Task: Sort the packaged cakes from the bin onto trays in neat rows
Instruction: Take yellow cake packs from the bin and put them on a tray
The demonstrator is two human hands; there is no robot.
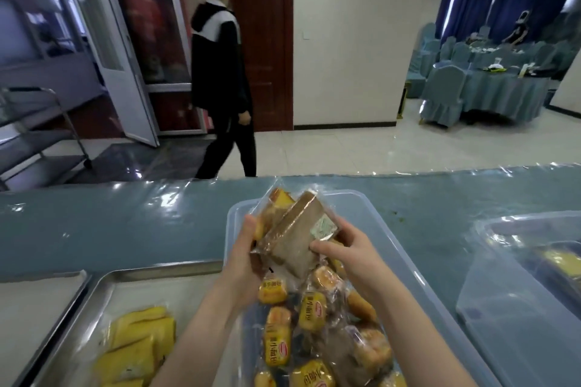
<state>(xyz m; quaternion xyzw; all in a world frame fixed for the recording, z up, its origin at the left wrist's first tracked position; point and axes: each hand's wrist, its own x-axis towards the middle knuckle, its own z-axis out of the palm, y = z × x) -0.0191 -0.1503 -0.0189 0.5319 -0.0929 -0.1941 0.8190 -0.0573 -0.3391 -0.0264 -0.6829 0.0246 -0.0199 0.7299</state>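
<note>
Two hands up over the clear bin (pixel 408 264), both holding wrapped cakes. Left hand (pixel 243 256) closed around the low end of a brown cake (pixel 295 236) in clear wrap, thumb up along its side. Right hand (pixel 349 250) pinching the same brown cake from the other side, fingers on the wrap near a small white label (pixel 323 226). Behind the brown one, a yellow cake (pixel 278 201) in clear wrap, also up in the left hand's grip. Both cakes tilted, top ends pointing away toward the far edge of the table.

Lots more cakes down in the bin, under the arms: small round golden ones in yellow wrappers (pixel 309 313) with red marks, plus some brown ones, all in a messy pile.

To the left, just beside the bin, a shiny metal tray (pixel 103 286) with a few flat yellow cakes (pixel 138 342) lying close together near its front. Another metal tray (pixel 41 292) further left, only partly seen.

To the right, a second clear bin (pixel 528 292), something yellow inside, too blurry to name.

All on a blue table cover (pixel 125 223) under shiny plastic. Beyond the table, a person in dark clothes (pixel 220 72) by a brown door (pixel 267 41).
</note>
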